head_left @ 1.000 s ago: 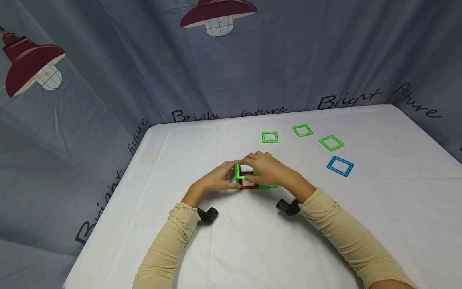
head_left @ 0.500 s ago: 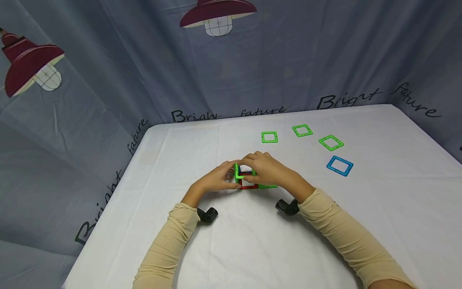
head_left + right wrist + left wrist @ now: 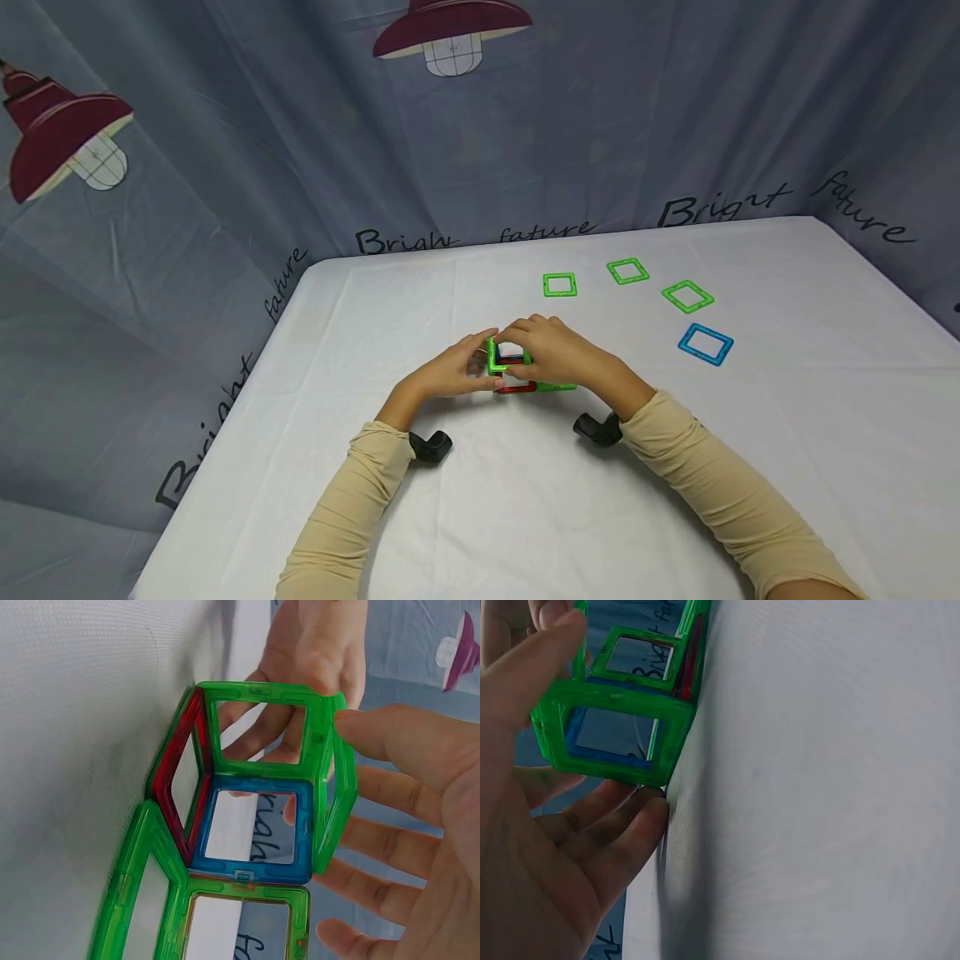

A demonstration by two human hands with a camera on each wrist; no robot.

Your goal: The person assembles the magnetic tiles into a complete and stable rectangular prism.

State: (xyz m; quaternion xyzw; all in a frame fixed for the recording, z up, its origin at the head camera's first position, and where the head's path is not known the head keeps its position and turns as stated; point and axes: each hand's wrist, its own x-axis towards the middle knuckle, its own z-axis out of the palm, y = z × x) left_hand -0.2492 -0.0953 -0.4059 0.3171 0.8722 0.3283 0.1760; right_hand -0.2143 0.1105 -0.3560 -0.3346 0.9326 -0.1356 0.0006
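Note:
In the head view, both hands hold a small box-like build of square magnetic tiles. A red tile (image 3: 166,769) forms its base, a blue tile (image 3: 302,817) its back, and a green side tile (image 3: 607,769) its left. My left hand (image 3: 450,372) grips that left side, thumb in front and fingers behind. My right hand (image 3: 557,350) pinches a green top tile (image 3: 346,780) between thumb and fingers; it meets the side tile's upper edge. More green tiles adjoin on the right: one upright (image 3: 300,930) and one flat (image 3: 116,900). The right hand partly hides the build in the head view.
Beyond the hands on the white table (image 3: 480,517) lie three loose green tiles, including one square-on (image 3: 559,294) and one rightmost (image 3: 701,305). A loose blue tile (image 3: 697,356) lies at right. Black wrist-worn devices, left (image 3: 431,447) and right (image 3: 597,430), hang under the sleeves.
My left fingertips and thumb have shifted slightly along the tile edges toward the right hand. The right hand and the build stay nearly still.

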